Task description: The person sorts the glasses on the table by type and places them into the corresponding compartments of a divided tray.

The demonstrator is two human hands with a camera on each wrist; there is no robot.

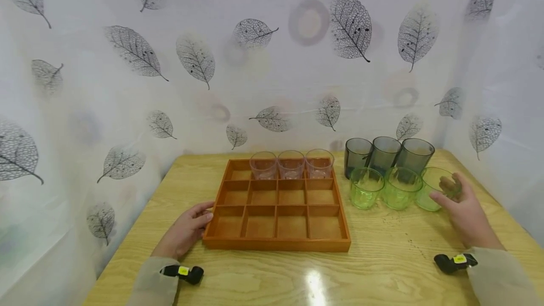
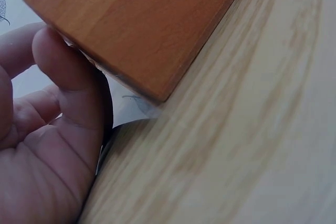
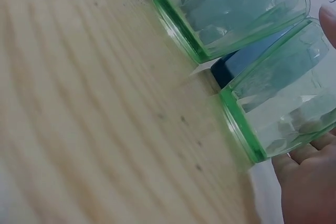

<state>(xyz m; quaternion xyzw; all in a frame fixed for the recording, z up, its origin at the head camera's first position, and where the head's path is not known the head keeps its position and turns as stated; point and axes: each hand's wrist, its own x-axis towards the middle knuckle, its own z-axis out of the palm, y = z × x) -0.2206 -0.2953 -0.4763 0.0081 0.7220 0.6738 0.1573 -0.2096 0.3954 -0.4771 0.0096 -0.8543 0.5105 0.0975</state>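
Against the left side of a brown wooden compartment tray [image 1: 276, 245], my left hand [image 1: 187, 230] rests with its fingertips at the outer wall. The left wrist view shows the thumb [image 2: 68, 72] right at an edge of the tray [image 2: 142, 30]. My right hand [image 1: 465, 211] holds the rightmost green glass [image 1: 428, 198], thumb in front and fingers behind, seen through it. In the right wrist view that green glass [image 3: 278, 103] is upright, its base close to the tabletop. Two more green glasses, a middle one [image 1: 399, 195] and a left one [image 1: 366, 195], stand beside it.
Three clear glasses, left [image 1: 263, 169], middle [image 1: 291, 169] and right [image 1: 319, 169], stand in the tray's back row. Behind the green glasses are three dark grey glasses [image 1: 384, 157]. A leaf-patterned curtain [image 1: 255, 79] borders the wooden table [image 1: 382, 268] at the back and sides.
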